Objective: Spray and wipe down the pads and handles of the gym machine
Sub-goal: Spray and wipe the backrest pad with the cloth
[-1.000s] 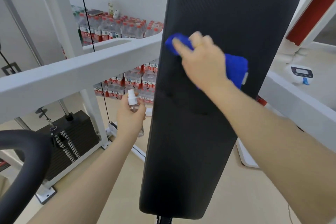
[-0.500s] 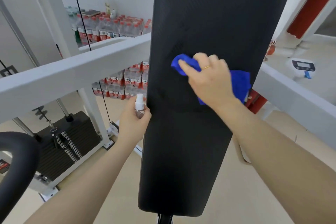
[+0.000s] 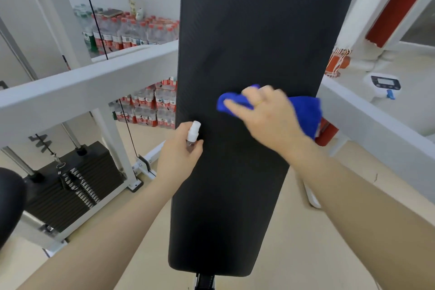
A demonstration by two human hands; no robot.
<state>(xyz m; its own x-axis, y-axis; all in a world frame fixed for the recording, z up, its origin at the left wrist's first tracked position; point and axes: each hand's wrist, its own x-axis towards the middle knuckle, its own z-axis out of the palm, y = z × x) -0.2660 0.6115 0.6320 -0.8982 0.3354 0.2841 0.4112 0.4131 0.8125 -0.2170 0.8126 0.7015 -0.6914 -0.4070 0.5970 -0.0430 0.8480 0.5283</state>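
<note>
A long black back pad (image 3: 247, 30) of the gym machine fills the middle of the view. My right hand (image 3: 270, 117) presses a blue cloth (image 3: 306, 110) flat against the pad's middle, with the cloth sticking out on both sides of the hand. My left hand (image 3: 179, 155) grips a small clear spray bottle with a white nozzle (image 3: 194, 130) at the pad's left edge; most of the bottle is hidden in the fist.
White frame beams (image 3: 82, 87) cross on the left and right (image 3: 376, 125). A black weight stack (image 3: 70, 183) and cable stand lower left, a black rounded pad (image 3: 9, 202) at the left edge. Packs of water bottles (image 3: 146, 106) sit behind. A scale (image 3: 386, 85) lies far right.
My right hand has slid the blue cloth down the pad from its upper part to the middle. My left hand with the bottle has moved right, up to the pad's left edge.
</note>
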